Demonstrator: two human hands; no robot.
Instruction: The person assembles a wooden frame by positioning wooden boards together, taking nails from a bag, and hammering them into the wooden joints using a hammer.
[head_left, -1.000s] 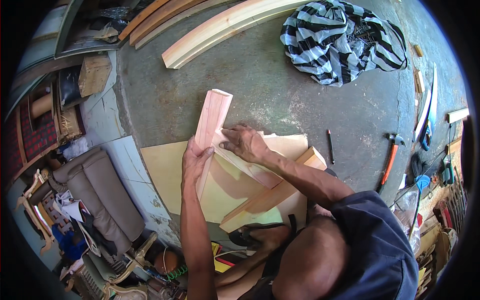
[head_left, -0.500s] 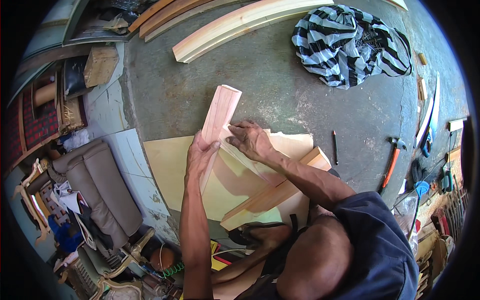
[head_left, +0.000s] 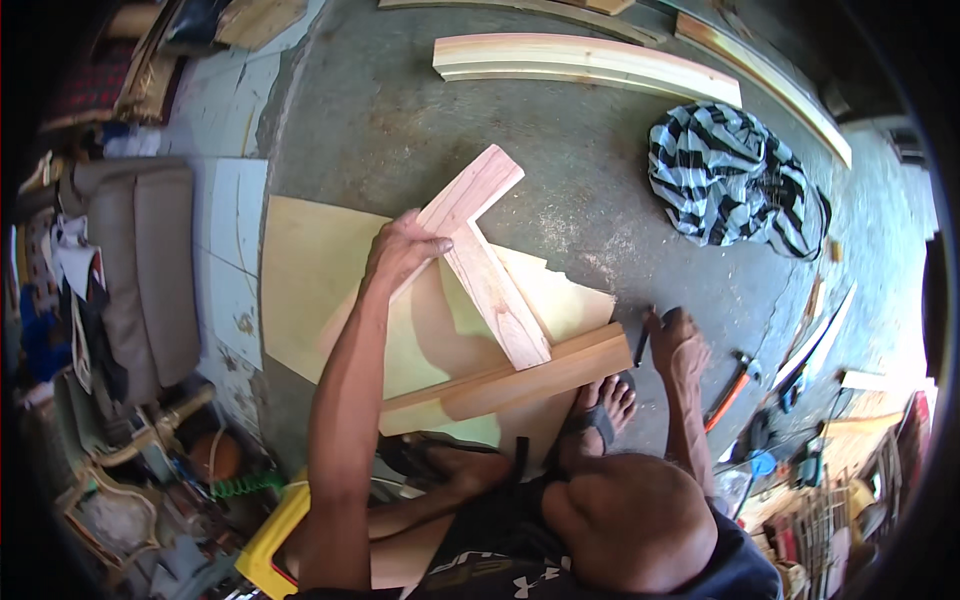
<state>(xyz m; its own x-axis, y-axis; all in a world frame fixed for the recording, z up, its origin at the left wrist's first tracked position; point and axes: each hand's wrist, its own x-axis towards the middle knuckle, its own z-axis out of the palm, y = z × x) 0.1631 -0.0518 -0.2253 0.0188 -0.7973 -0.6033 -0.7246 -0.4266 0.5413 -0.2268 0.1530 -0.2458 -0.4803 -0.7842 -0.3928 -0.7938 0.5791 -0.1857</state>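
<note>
My left hand [head_left: 403, 252] is wrapped round a pale flat wooden strip [head_left: 472, 190] where a second wooden strip [head_left: 505, 310] meets it at an angle. The thumb lies across the face of the first strip, near the joint. The second strip's near end rests on a thicker wooden bar [head_left: 540, 378]. Under these pieces lies a thin plywood sheet [head_left: 310, 250] on the floor. Off to the right, my right hand [head_left: 682, 345] has its curled fingers at the upper end of a dark pencil [head_left: 641, 345], seemingly pinching it.
An orange-handled hammer [head_left: 732, 390] and a handsaw [head_left: 815, 345] lie right of my right hand. Beyond are a striped plastic bag [head_left: 725, 175] and a curved wooden piece [head_left: 590, 65]. A brown cushioned seat [head_left: 150, 270] stands at left. My sandalled foot [head_left: 605, 415] is by the bar.
My right hand has left the wooden joint and moved right to the pencil. My left hand still holds the strip. The second strip now shows fully, and the whole view has shifted and turned.
</note>
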